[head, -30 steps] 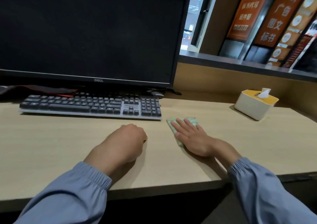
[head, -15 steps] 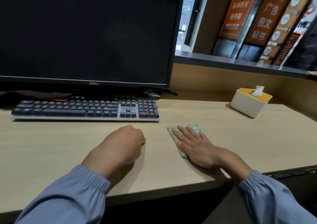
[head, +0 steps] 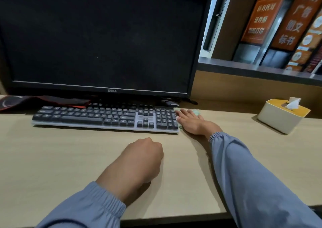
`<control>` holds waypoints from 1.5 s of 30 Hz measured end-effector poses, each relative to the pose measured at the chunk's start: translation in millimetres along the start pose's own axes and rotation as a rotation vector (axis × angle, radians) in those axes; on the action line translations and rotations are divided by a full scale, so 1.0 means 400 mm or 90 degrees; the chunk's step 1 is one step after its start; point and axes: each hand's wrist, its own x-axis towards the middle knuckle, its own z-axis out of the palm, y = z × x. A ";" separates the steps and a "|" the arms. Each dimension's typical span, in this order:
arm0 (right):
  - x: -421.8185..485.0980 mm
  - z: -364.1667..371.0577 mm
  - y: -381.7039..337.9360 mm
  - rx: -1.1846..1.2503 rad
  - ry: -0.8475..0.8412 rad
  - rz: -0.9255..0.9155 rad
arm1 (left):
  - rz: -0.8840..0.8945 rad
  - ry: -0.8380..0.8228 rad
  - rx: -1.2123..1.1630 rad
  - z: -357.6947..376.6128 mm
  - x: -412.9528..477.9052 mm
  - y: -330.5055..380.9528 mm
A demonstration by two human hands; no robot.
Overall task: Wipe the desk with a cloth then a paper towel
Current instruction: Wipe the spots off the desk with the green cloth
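Observation:
My right hand lies flat, fingers straight, on a pale green cloth pressed to the wooden desk, right beside the keyboard's right end. Most of the cloth is hidden under the hand; only a bit shows past the fingers. My left hand rests on the desk in front of the keyboard as a loose fist, holding nothing. A white and yellow tissue box with a paper tissue sticking out stands at the right.
A grey keyboard lies in front of a dark Dell monitor. A red and black item lies behind the keyboard at the left. A raised wooden ledge backs the desk.
My right hand has slid the cloth away from me, from the desk's middle up to the keyboard's right end. The left hand stays where it was.

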 end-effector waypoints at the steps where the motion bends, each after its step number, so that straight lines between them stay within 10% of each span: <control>1: 0.006 -0.003 -0.001 0.005 0.001 -0.001 | -0.001 0.002 -0.006 0.001 0.001 -0.001; 45: -0.657 0.190 0.050 0.019 0.118 0.002 | 0.064 0.242 -0.093 0.122 -0.152 -0.032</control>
